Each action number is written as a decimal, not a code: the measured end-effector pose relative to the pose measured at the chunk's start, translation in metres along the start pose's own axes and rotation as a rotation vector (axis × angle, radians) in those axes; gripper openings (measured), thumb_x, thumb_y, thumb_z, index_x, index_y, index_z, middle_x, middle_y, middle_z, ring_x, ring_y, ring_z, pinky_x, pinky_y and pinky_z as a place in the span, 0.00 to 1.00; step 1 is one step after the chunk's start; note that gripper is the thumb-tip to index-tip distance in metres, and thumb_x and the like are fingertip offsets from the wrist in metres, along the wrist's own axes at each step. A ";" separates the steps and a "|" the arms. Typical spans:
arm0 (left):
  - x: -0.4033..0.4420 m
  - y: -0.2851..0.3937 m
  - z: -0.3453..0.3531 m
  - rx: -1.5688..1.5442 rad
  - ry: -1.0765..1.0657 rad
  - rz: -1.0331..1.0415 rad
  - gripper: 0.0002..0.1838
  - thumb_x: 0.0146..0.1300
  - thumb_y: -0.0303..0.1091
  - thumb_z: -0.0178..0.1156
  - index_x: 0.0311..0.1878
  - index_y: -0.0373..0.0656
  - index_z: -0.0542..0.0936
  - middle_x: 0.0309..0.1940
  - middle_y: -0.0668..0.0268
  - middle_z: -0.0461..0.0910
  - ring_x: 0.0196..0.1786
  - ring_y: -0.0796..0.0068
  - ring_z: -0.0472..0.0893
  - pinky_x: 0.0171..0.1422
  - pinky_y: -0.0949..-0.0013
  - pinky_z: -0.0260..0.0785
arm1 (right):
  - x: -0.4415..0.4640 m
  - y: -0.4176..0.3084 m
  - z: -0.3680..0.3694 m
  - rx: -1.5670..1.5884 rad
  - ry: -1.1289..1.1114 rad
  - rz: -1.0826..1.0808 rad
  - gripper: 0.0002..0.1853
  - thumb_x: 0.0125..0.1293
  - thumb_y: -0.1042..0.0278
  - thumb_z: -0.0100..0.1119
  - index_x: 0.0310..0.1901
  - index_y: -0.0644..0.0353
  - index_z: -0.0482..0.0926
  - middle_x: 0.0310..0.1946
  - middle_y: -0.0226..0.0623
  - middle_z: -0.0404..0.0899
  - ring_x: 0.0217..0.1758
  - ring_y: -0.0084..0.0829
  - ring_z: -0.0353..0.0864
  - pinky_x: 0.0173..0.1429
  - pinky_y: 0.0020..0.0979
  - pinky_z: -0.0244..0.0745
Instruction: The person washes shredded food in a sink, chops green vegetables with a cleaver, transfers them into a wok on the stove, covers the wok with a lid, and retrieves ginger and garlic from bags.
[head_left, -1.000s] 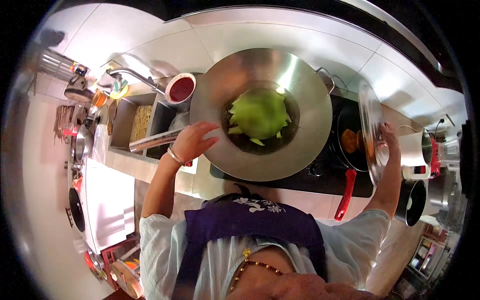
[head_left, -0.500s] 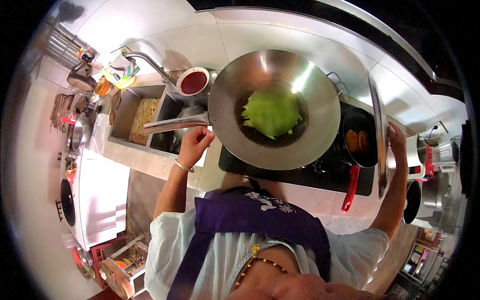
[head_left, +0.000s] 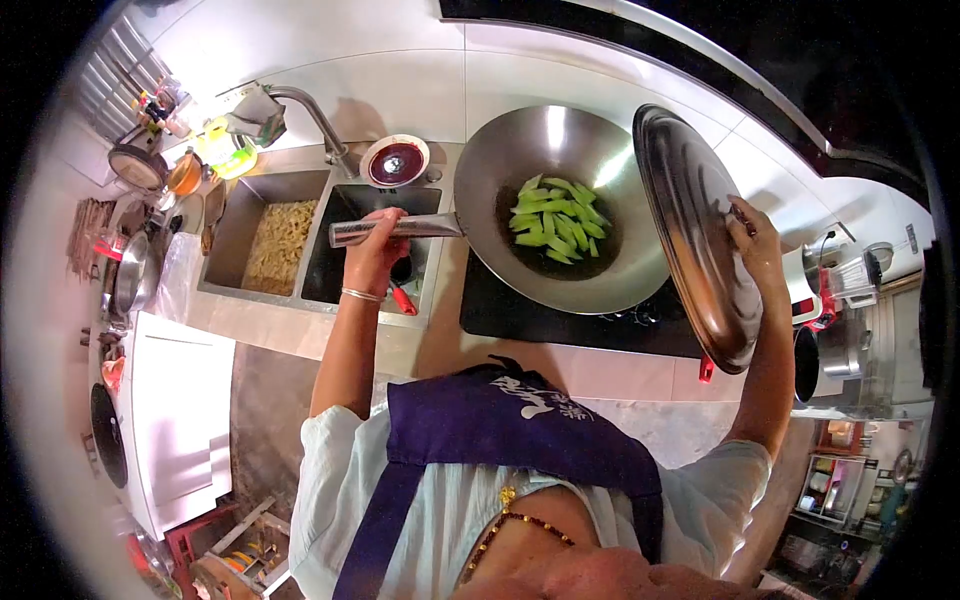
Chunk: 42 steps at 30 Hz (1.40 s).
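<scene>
Left hand (head_left: 376,248) is closed on the wok handle (head_left: 432,226), tilted lid (head_left: 688,235) is gripped by right hand (head_left: 757,245), cut greens (head_left: 562,220) already placed in uncovered wok (head_left: 488,195).

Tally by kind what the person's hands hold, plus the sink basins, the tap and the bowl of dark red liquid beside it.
Wok, handle in left hand: 1
Lid, in right hand: 1
Sink basins: 2
Tap: 1
Bowl: 1
Total: 6
</scene>
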<state>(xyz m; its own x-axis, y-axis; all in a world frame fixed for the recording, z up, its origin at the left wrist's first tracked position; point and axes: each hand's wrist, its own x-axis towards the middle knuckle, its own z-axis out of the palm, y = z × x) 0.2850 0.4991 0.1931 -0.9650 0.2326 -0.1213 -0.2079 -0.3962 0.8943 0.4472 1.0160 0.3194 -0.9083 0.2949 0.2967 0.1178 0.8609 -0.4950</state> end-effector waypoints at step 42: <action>0.019 0.034 -0.022 0.031 -0.099 -0.069 0.19 0.62 0.36 0.58 0.52 0.35 0.73 0.40 0.61 0.79 0.38 0.71 0.80 0.36 0.70 0.75 | 0.057 -0.097 0.212 -0.205 -0.046 -0.387 0.21 0.54 0.59 0.59 0.50 0.52 0.74 0.40 0.47 0.74 0.46 0.48 0.73 0.51 0.44 0.67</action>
<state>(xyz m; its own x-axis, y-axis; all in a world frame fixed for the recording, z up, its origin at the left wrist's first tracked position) 0.2557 0.4705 0.2121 -0.9276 0.3459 -0.1414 -0.2670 -0.3487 0.8984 0.2990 0.8614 0.2112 -0.9176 -0.0808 0.3892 -0.1620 0.9701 -0.1805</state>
